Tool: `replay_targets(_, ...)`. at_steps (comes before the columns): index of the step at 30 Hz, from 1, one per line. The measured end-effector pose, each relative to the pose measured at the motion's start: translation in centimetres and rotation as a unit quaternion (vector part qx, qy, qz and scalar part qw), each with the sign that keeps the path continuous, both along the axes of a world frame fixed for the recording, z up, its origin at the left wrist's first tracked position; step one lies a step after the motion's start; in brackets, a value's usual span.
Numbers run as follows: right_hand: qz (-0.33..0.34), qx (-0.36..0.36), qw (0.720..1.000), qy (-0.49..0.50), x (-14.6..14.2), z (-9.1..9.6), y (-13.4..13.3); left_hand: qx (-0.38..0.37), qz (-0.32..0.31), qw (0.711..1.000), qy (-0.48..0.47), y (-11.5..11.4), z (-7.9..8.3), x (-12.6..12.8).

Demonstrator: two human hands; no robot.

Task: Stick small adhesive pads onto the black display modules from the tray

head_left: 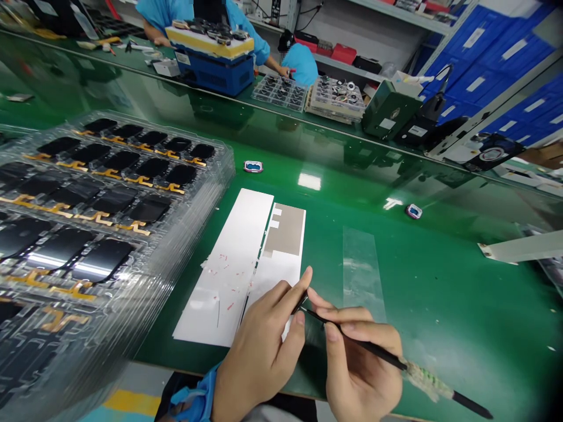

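Observation:
My left hand (pixel 268 343) is closed, pinching a small dark flat piece (pixel 301 301) between thumb and fingers. Most of that piece is hidden by the fingertips, so its kind is unclear. In my right hand (pixel 363 357) are slim black tweezers (pixel 382 353), with frayed pale tape wound round their rear part. Their tip meets or nearly meets the dark piece. Under and beyond my left hand lie a long white sheet (pixel 240 234) with small red scraps and a second sheet with a grey-brown area (pixel 285 231). To the right, a clear plastic strip (pixel 361 264) lies flat.
Stacked clear trays (pixel 176 281) of black screens with orange flex cables fill the left side. Two small watch-case frames (pixel 253 167) (pixel 414 211) lie on the green bench (pixel 440 293). Across it, a co-worker in blue (pixel 259 44) sits behind a blue machine (pixel 215 73).

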State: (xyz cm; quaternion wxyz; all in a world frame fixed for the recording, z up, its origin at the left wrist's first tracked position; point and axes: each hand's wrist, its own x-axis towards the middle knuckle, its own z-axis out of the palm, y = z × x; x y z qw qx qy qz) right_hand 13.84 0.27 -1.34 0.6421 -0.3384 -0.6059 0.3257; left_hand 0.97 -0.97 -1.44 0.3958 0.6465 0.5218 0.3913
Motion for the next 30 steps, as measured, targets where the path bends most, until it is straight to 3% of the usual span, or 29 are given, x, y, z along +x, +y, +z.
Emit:
replay_targets(23, -0.008, -0.005, 0.999, 0.043, 0.14, 0.16, -0.09, 0.005, 0.002, 1.000, 0.012, 0.22, -0.23, 0.16)
replay_targets(30, -0.012, 0.012, 1.000, 0.011, -0.25, 0.09, -0.29, 0.006, 0.003, 1.000, 0.013, 0.17, -0.27, 0.18)
